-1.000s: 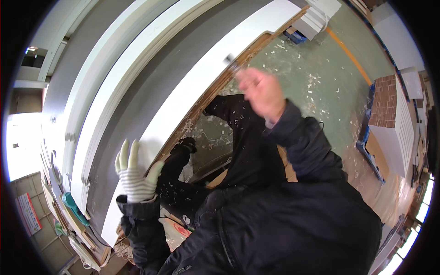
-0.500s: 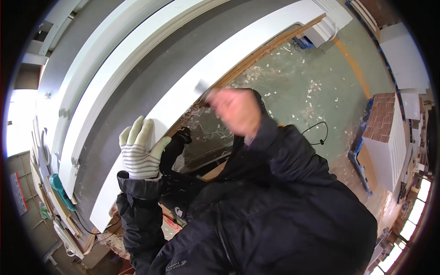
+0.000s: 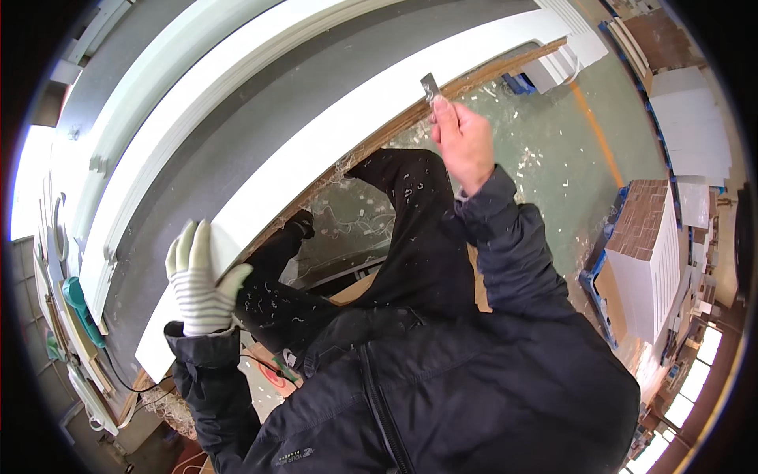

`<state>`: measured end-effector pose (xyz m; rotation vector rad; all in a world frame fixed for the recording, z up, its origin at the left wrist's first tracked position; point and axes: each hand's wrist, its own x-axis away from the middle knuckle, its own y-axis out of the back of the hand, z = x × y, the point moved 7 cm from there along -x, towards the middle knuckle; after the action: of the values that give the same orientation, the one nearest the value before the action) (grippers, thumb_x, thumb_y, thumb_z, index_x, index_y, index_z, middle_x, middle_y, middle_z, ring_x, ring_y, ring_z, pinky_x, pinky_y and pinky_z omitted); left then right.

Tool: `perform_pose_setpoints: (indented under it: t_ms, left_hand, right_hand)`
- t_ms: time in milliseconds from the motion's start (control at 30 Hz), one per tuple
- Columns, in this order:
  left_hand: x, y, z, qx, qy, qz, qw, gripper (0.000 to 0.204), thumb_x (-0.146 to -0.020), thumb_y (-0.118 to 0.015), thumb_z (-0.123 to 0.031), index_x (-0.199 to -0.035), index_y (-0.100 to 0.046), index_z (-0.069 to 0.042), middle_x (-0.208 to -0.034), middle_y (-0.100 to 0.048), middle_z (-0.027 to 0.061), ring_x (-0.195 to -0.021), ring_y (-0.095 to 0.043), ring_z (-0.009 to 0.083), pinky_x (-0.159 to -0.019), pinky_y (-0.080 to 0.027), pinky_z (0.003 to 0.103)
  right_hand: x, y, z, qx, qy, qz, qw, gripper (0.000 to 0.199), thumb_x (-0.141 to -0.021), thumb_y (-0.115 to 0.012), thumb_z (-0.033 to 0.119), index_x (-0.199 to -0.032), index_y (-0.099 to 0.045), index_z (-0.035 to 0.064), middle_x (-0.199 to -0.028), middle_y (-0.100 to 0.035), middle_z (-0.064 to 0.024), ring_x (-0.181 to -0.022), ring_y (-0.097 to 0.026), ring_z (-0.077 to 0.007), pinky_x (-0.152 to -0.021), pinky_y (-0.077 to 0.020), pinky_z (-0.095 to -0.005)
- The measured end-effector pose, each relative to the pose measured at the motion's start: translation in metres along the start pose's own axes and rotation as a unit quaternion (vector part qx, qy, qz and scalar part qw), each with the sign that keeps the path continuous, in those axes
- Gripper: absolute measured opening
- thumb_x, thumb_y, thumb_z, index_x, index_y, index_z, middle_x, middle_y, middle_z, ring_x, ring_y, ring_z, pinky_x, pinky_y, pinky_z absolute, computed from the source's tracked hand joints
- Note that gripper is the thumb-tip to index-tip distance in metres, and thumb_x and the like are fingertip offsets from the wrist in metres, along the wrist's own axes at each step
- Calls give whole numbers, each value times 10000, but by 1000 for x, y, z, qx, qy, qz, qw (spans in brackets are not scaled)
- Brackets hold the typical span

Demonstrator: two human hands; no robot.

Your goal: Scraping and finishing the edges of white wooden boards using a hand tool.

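Observation:
A long white board (image 3: 316, 162) lies along the near edge of a grey work surface (image 3: 260, 103). My left hand (image 3: 199, 280), in a striped white glove, rests on its left part with the fingers stretched out on top and the thumb apart by the near edge. My bare right hand (image 3: 464, 144) is closed round a small flat metal blade, like a scraper (image 3: 429, 85). The blade points up and away, over the board's near edge further right. Whether it touches the board I cannot tell. The handle end is hidden in my fingers.
More long white pieces (image 3: 170, 162) lie further back on the work surface. A teal power tool (image 3: 81, 304) with a black cord is at the left. White scraps litter the green floor (image 3: 537, 158). At right stands a stack of white and brown pieces (image 3: 639, 237) on a blue pallet.
My right hand has moved away and to the right along the board's edge with the scraper. My left hand appears lower and further left in the picture, still on the board.

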<state>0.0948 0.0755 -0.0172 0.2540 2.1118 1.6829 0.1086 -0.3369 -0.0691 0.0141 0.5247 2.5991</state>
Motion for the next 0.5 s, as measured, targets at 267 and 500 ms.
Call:
perform_pose_setpoints:
  t_ms: [267, 500]
  left_hand:
    - [-25, -21, -26, 72, -50, -48, 995, 666, -671, -868, -241, -1263, -619, -66, -1319, -592, 151, -1174, -518, 403, -982, -459, 475]
    - [-11, 2, -15, 23, -21, -38, 999, 730, -612, -866, -258, -1268, -613, -65, -1317, -590, 167, -1215, -501, 416, -1035, -420, 483]
  right_hand:
    - [102, -123, 45, 22, 136, 180, 974, 445, -1019, -560, 365, -765, -564, 0, -543, -486, -169, -436, -479, -239, -450, -411, -370]
    - [25, -32, 11, 27, 14, 45, 999, 465, -1020, -557, 381, -771, -645, -2, -565, -559, -23, -521, -499, -94, -481, -396, -312]
